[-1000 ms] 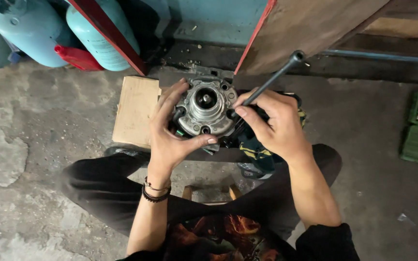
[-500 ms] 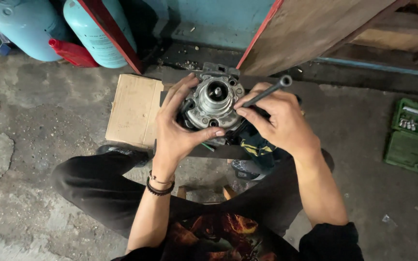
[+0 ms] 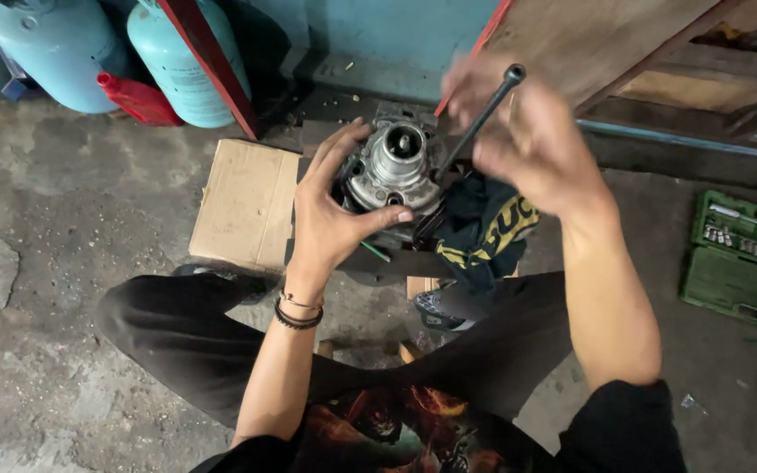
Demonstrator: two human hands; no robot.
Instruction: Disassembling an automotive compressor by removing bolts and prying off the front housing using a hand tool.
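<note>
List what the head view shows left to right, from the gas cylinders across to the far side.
Gas cylinders → cardboard → left hand → metal engine part → right hand, blurred, around a long bar tool → green socket set.

Silvery engine part (dull), green socket case
</note>
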